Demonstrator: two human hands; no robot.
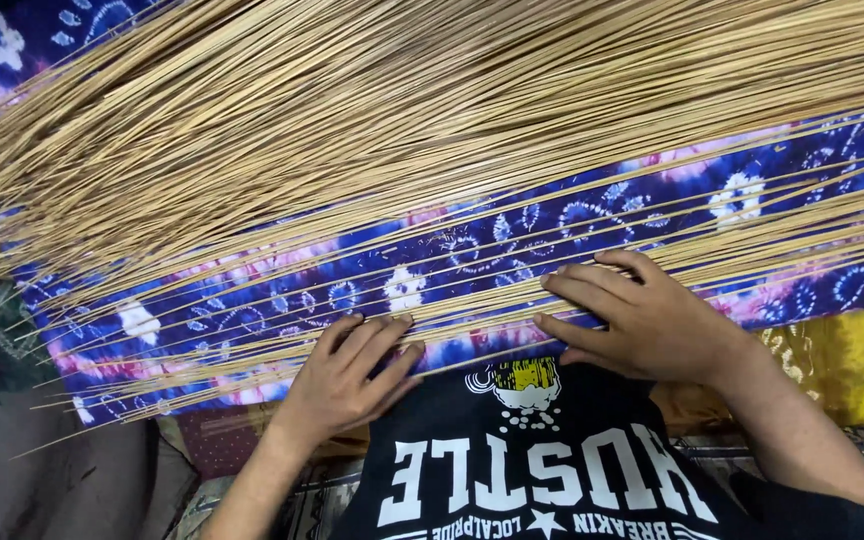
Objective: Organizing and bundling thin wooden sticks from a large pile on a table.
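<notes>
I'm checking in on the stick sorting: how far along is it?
Done: a few thin sticks lie spread singly across the blue tie-dye cloth. In hand: the left hand and right hand press flat on the sticks nearest the body, fingers splayed. Left: the big dense pile of sticks above looks untouched, so most remains.

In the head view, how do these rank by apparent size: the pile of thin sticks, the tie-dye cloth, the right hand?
1. Pile of thin sticks
2. Tie-dye cloth, partly hidden under the sticks, so its rank is unsure
3. Right hand
</notes>
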